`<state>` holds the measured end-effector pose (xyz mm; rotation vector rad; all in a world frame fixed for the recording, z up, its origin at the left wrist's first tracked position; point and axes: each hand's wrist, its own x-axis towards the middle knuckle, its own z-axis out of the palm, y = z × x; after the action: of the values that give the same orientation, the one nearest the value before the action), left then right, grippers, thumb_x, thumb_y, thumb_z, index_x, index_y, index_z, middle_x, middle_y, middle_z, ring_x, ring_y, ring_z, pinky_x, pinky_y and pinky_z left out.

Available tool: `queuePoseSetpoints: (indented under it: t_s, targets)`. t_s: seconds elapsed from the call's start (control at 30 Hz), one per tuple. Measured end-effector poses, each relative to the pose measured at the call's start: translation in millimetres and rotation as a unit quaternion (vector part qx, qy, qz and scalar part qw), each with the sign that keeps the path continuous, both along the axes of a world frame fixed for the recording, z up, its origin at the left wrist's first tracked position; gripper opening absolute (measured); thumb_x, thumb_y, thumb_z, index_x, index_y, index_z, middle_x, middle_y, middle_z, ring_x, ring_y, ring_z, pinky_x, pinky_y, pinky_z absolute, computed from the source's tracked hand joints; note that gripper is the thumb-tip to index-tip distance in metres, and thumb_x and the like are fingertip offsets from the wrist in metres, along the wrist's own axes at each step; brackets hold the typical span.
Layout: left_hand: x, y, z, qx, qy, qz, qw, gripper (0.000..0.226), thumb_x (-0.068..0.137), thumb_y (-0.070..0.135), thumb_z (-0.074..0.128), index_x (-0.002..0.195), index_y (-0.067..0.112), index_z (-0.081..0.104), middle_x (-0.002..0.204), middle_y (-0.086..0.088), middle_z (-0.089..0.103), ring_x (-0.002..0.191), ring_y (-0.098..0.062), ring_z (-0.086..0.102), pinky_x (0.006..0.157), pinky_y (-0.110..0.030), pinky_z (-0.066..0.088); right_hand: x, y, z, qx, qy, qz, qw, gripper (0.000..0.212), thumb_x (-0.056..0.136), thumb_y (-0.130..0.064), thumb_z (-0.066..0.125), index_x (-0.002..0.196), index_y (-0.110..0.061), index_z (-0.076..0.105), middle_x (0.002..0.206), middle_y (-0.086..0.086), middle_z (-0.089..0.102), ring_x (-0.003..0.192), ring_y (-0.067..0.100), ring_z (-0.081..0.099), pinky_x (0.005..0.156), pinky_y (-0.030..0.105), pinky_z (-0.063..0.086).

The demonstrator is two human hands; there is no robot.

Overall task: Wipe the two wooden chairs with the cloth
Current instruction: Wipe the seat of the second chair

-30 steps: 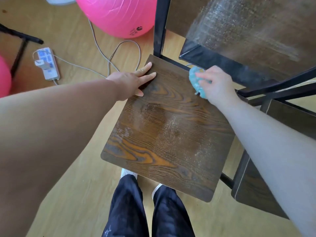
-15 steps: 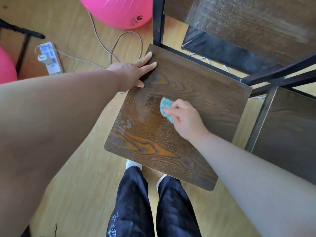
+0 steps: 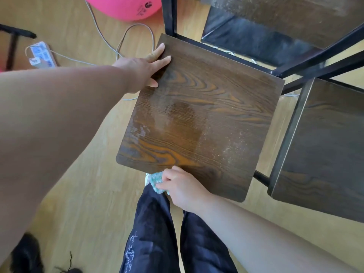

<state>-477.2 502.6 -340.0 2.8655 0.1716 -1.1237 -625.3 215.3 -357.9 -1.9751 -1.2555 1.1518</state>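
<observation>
Nearest me, my right hand (image 3: 184,189) has its fingers (image 3: 167,177) bunched around the fluffy teal cloth (image 3: 156,181) at the near edge of the chair seat (image 3: 206,119). The dark wood-grain seat shows pale dusty specks toward its right side. Farther off, my left hand (image 3: 144,68) lies flat, fingers spread, on its far left corner, with the second chair (image 3: 323,150) just beside it on the right.

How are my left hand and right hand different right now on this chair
The left hand lies flat and open on the far corner of the chair seat; the right hand is at the near edge. The left hand holds nothing, while the right hand is closed on the cloth. The left hand's fingers are stretched out; the right hand's are curled. Both are bare.
</observation>
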Motion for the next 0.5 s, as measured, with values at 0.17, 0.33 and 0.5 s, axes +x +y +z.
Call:
queuePoseSetpoints:
  t_s: [0.17, 0.33, 0.5]
  targets:
    - [0.3, -2.4, 0.7, 0.014, 0.002, -0.01, 1.0, 0.08, 0.103, 0.04, 0.045, 0.151, 0.048, -0.019, 0.154, 0.024, -0.037, 0.112, -0.031, 0.061, 0.058, -0.041, 0.045, 77.1, -2.5, 25.4, 0.02, 0.033, -0.133, 0.99, 0.028, 0.089, -0.004, 0.062, 0.108, -0.018, 0.077, 0.094, -0.002, 0.059, 0.082, 0.01, 0.054, 0.074, 0.018, 0.042]
    - [-0.2, -1.6, 1.3, 0.01, -0.002, -0.014, 1.0, 0.079, 0.103, 0.042, 0.044, 0.152, 0.047, -0.018, 0.155, 0.022, -0.037, 0.099, -0.03, 0.061, 0.059, -0.042, 0.05, 233.1, -0.8, 32.1, -0.027, -0.135, -0.298, 0.944, 0.024, 0.092, -0.006, 0.062, 0.11, -0.016, 0.076, 0.097, -0.004, 0.053, 0.087, 0.006, 0.053, 0.074, 0.001, 0.034]
    - [-0.3, 1.3, 0.0, 0.007, -0.001, -0.017, 1.0, 0.079, 0.103, 0.039, 0.044, 0.152, 0.047, -0.017, 0.155, 0.023, -0.036, 0.104, -0.032, 0.061, 0.058, -0.041, 0.048, 284.9, 4.2, 8.0, -0.098, -0.161, -0.369, 0.91, 0.029, 0.094, -0.011, 0.057, 0.117, -0.021, 0.073, 0.11, -0.007, 0.054, 0.108, 0.018, 0.056, 0.092, 0.02, 0.042]
